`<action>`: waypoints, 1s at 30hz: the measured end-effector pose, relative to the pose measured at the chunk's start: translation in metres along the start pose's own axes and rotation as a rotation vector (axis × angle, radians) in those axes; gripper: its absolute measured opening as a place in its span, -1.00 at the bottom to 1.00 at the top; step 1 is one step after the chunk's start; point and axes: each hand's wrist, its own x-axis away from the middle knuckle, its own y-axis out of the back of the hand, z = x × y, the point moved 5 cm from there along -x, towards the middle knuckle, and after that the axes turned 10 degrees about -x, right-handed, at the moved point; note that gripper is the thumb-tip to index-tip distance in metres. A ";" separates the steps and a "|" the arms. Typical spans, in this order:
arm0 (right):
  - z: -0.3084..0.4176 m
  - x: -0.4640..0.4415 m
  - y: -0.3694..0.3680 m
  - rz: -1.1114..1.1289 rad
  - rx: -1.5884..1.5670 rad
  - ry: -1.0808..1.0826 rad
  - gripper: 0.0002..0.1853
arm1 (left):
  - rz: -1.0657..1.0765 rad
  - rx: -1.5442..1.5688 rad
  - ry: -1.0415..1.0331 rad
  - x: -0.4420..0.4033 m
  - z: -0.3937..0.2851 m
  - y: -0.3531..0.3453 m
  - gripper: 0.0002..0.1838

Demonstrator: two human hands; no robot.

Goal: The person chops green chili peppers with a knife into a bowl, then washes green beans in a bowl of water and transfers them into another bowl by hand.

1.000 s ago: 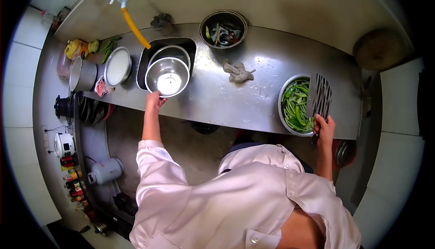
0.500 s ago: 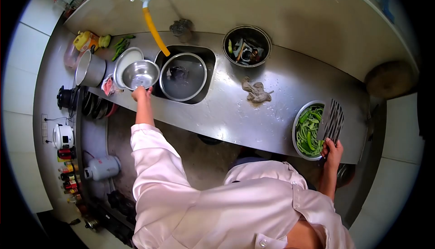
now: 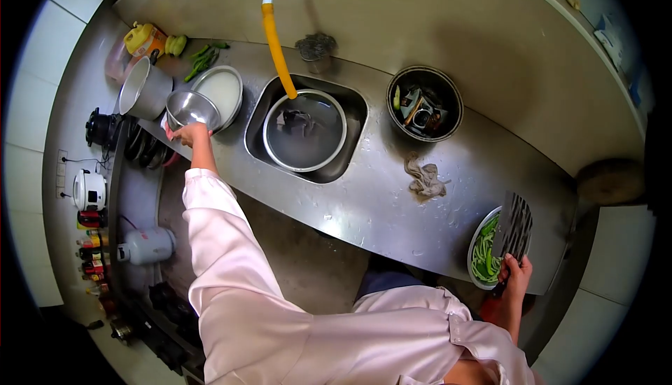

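Note:
My left hand (image 3: 190,133) is closed on the near rim of a shiny metal bowl (image 3: 192,108), tilted between a grey pot (image 3: 147,88) and a round basin (image 3: 218,91) with whitish contents. A pink cloth lies partly hidden under that hand. On the right, my right hand (image 3: 516,273) grips a cleaver (image 3: 516,225) by its dark handle, blade pointing away from me. The blade covers part of a bowl of green beans and peppers (image 3: 486,252).
A water-filled basin (image 3: 341,136) sits in the sink (image 3: 357,115) under a yellow hose (image 3: 278,49). Beyond are a dark pot of scraps (image 3: 425,70), a wet rag (image 3: 424,177), a scouring pad (image 3: 316,46) and green peppers (image 3: 203,59). A gas cylinder (image 3: 147,245) stands left below.
My left hand has carried the metal bowl left, off the whitish basin and closer to the grey pot. The view has shifted. My right hand still holds the cleaver, now covering more of the beans.

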 end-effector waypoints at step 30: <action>0.025 -0.002 -0.031 0.193 -0.069 0.079 -0.83 | 0.895 -0.094 -0.216 0.109 0.056 0.030 -0.60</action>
